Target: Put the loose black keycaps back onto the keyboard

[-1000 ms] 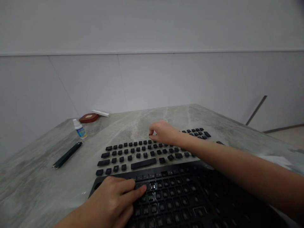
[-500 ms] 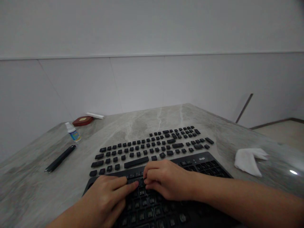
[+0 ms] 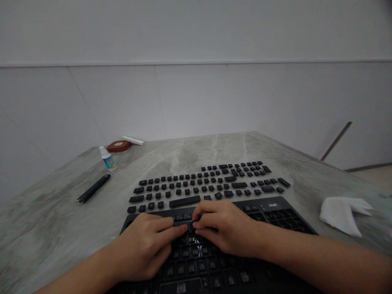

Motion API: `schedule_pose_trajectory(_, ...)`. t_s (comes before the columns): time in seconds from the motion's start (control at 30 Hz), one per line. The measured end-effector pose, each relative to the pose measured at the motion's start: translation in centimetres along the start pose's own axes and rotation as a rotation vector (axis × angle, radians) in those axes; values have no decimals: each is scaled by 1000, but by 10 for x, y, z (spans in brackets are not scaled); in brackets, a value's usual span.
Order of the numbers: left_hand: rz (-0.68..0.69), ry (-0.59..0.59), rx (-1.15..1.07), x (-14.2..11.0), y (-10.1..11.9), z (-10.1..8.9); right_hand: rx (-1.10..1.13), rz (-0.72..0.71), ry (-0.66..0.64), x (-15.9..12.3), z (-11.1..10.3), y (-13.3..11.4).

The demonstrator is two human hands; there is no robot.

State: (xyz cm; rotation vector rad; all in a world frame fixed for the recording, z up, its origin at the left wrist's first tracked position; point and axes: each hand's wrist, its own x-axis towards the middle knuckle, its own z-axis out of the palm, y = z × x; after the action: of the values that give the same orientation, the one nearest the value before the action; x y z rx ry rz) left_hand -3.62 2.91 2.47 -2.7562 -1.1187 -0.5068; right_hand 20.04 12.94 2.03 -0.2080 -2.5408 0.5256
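two hands (image 3: 150, 241) (image 3: 220, 226) half-curled; fingertips (image 3: 184, 228) touching keyboard (image 3: 199, 258)

From my remote post I read the keyboard (image 3: 277, 204) as dark plastic, glossy around its key wells; the loose keycaps (image 3: 211, 188), matt black plastic; the tabletop (image 3: 183, 157), smooth, stone-like; the wipe (image 3: 341, 214), matt, cloth or paper, indistinguishable.
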Motion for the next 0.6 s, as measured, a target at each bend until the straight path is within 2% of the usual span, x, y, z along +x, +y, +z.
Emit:
schedule_pose_trajectory(0.3, 14, -23, 7, 0, 1, -3, -16, 82, 6, 0, -1, 0)
schedule_pose_trajectory(0.6, 22, -49, -10, 3, -1, -4, -255, -120, -65, -2, -5, -6)
